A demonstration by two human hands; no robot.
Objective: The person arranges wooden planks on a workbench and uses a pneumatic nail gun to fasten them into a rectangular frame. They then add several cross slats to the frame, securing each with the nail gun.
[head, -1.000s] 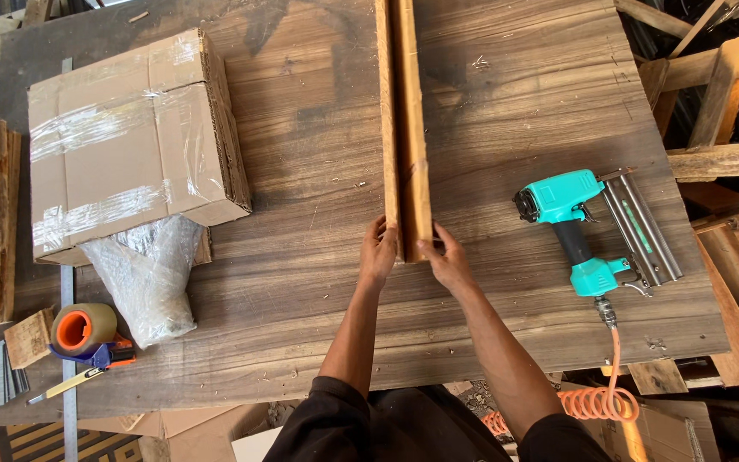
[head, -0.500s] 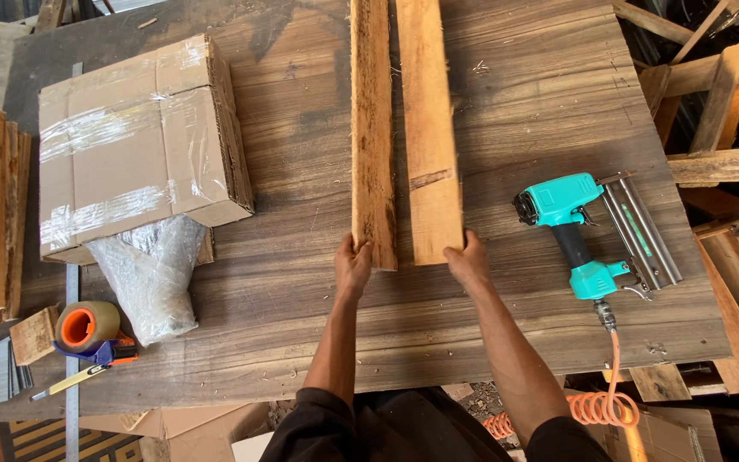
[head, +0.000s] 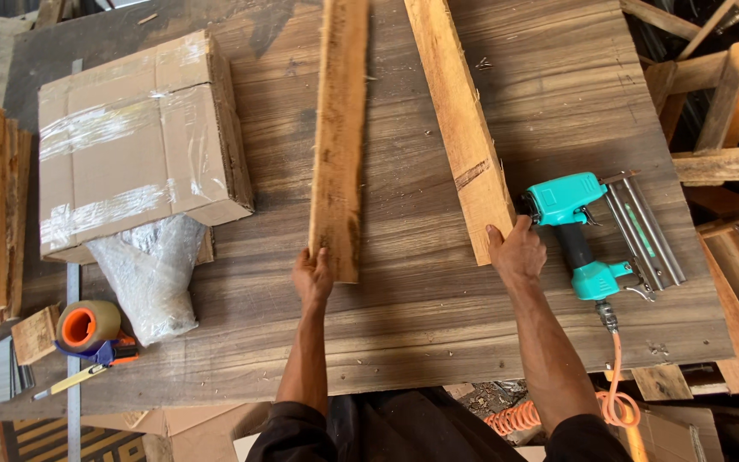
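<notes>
Dark, streaky wood makes up the bench, a broad slab ringed by timber offcuts and pallet pieces on the right and a stack of short boards at the far left edge. Two rough planks lie on it, well apart, both running lengthwise away from the person. The left plank lies almost straight near-to-far, its near end at the left hand, whose grip is closed around that end corner, thumb side against the wood. The right plank slants: its near end sits further right, its far end leans in toward the left, so the gap between the two planks narrows with distance. The right hand has its grip on that near end, fingers curled over the right-hand edge of the wood. Each hand therefore stands at the near tip of its own plank, with the whole length stretching away beyond it. Just beside the right hand, to its right, a teal nail gun lies on the bench, its orange coiled hose trailing off the near edge. On the left rest a taped cardboard box, a clear plastic bag and a tape roll.
</notes>
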